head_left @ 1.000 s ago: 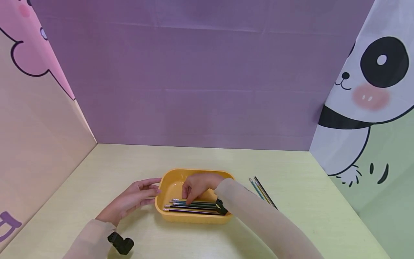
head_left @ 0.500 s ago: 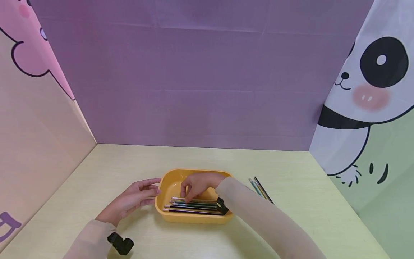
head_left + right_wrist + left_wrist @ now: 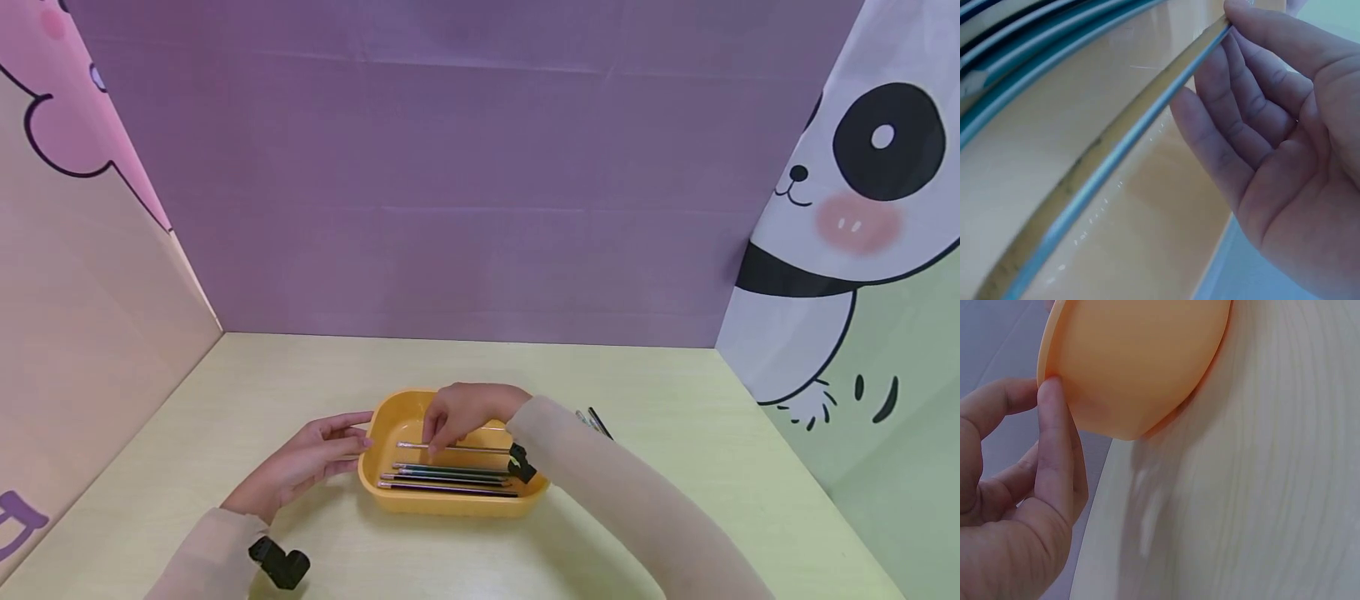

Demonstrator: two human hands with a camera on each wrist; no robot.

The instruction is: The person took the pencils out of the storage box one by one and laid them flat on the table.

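A yellow plastic tray (image 3: 420, 505) stands on the table, with several pencils (image 3: 450, 481) lying side by side along its near wall. My left hand (image 3: 311, 457) is at the tray's left end; in the left wrist view its thumb and a finger (image 3: 1054, 434) pinch the rim. Inside the tray, my right hand (image 3: 472, 410) pinches one pencil (image 3: 480, 450) between thumb and fingers, apart from the row. In the right wrist view that pencil (image 3: 1107, 153) shows gold and silvery-blue sides, and other pencils (image 3: 1054, 62) lie beyond it.
More pencils (image 3: 597, 423) lie on the table right of the tray, partly hidden behind my right sleeve (image 3: 622, 483). A purple sheet (image 3: 465, 208) closes off the table's back. Printed panels, one with a panda (image 3: 862, 192), flank the sides.
My right hand has lifted slightly and moved away from the row toward the tray's far side, carrying the pinched pencil with it. The left hand stays at the rim.
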